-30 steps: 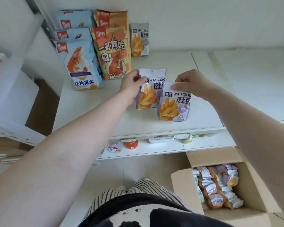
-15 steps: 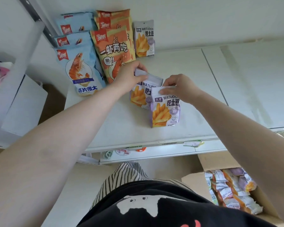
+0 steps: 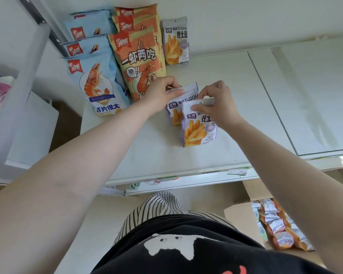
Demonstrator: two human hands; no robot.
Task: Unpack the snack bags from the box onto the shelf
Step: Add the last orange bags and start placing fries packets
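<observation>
Two small purple fry snack bags stand on the white shelf (image 3: 236, 107). My left hand (image 3: 162, 91) pinches the top of the rear fry bag (image 3: 175, 113). My right hand (image 3: 216, 103) pinches the top of the front fry bag (image 3: 198, 131), which overlaps the rear one. A third fry bag (image 3: 175, 41) leans against the back wall. The cardboard box (image 3: 244, 216) sits on the floor at lower right, with several snack bags (image 3: 279, 224) inside.
Blue shrimp chip bags (image 3: 95, 84) and orange shrimp chip bags (image 3: 139, 56) stand in rows at the shelf's back left. A metal upright (image 3: 42, 22) runs along the left. A lower shelf edge with price tags (image 3: 166, 180) lies below.
Both hands have carried the two fry bags a little farther back on the shelf and set them upright, close together. The view has tilted, so the box sits lower right.
</observation>
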